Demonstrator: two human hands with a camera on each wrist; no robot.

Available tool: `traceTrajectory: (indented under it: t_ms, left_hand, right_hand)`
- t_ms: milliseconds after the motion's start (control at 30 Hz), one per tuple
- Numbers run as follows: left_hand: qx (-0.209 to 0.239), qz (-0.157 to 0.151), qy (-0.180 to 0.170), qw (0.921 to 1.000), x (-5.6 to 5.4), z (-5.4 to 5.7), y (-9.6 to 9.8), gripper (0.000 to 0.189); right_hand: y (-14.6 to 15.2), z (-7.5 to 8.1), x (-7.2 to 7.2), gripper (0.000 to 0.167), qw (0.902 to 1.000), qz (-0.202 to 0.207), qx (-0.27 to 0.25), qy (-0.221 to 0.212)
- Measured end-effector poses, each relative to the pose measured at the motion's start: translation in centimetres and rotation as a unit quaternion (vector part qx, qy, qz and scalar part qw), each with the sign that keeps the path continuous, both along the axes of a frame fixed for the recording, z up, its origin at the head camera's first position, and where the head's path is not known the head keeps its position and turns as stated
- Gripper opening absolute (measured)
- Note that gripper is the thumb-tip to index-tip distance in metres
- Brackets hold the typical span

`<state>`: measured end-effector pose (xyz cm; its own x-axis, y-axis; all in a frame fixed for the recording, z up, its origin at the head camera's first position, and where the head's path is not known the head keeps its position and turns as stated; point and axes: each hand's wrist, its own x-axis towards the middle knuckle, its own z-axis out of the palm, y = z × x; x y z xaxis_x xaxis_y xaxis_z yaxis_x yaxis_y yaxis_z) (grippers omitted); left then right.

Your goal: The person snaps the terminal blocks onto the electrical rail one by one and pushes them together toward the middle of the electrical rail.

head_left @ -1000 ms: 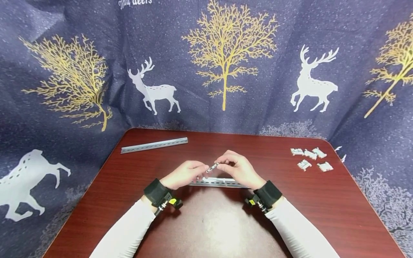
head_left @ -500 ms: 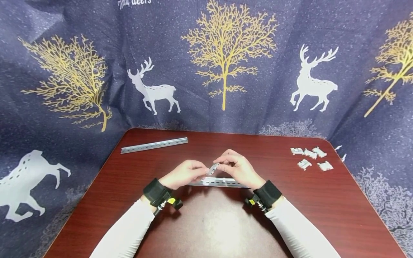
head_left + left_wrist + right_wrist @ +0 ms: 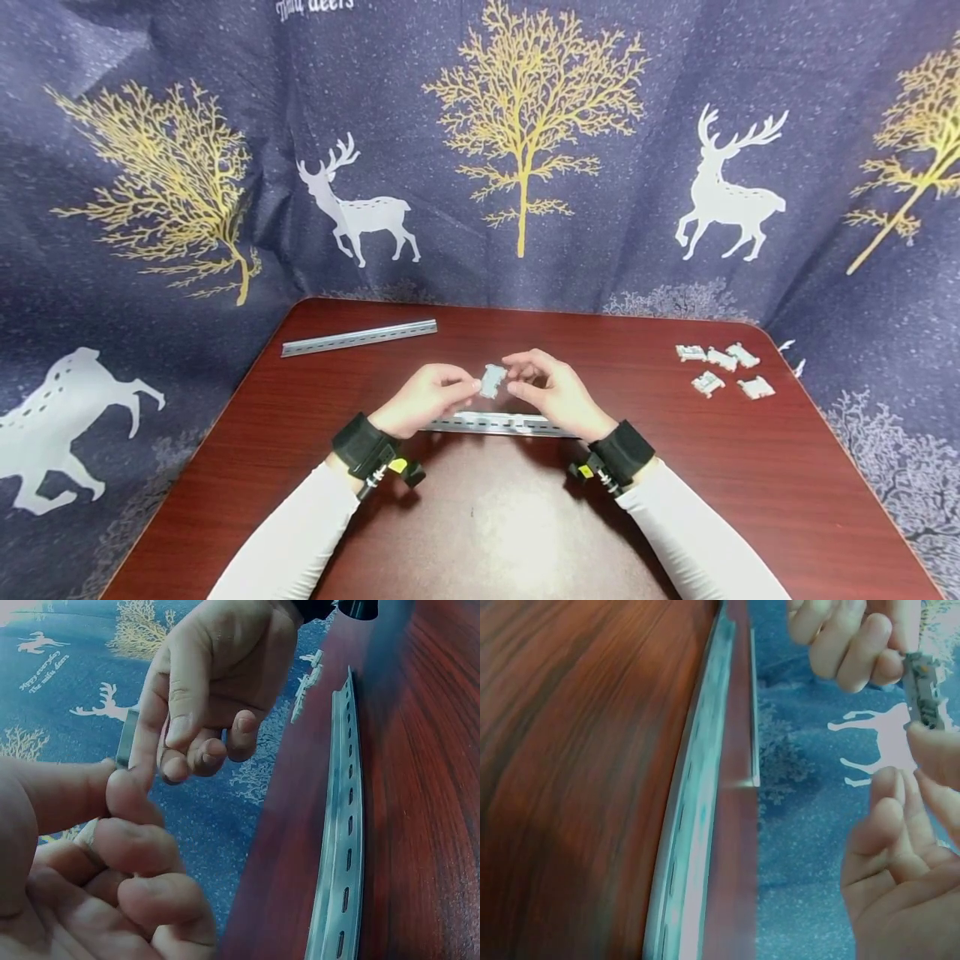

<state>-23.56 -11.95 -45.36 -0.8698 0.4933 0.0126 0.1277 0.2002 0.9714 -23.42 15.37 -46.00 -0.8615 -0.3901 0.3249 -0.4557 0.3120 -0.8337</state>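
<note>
My left hand pinches a small pale grey DIN rail terminal block between thumb and fingertips, its broad face turned to the head view. Just right of the block is my right hand, thumb and index finger parted with a gap between them. In the right wrist view, a right-hand fingertip overlaps the lower end of the terminal block. The left wrist view shows only a narrow edge of the terminal block. Below both hands lies a slotted metal DIN rail, its ends partly hidden by the hands.
Another DIN rail lies at the table's back left. Several more terminal blocks are scattered at the back right. A dark blue curtain with deer and trees hangs behind the reddish-brown table.
The terminal block has turned from edge-on to showing its broad face. My right fingers have let go of it and parted; the left hand has shifted slightly upward with it.
</note>
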Motion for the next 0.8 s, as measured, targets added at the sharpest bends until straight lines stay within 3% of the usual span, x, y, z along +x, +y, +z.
traceTrajectory:
  t_ms: [167,400,500,800]
  left_hand:
    - [0.014,0.037,0.011,0.9992,0.1,0.0,0.2,0.032]
    - [-0.004,0.058,0.027,0.998,0.5,-0.2,0.7,0.023]
    - [-0.022,0.046,0.034,0.9981,0.6,-0.2,0.9,0.024]
    - [-0.091,0.023,0.091,0.9914,0.8,-0.2,1.1,0.026]
  right_hand:
    - [-0.1,0.1,0.3,0.026,0.9928,0.022,-0.052,-0.105]
    - [-0.6,0.2,0.6,0.032,0.9637,0.033,-0.138,-0.227]
    - [-0.9,0.3,0.7,0.031,0.9544,0.026,-0.16,-0.251]
    - [-1.4,-0.1,0.8,0.023,0.9439,0.025,-0.191,-0.268]
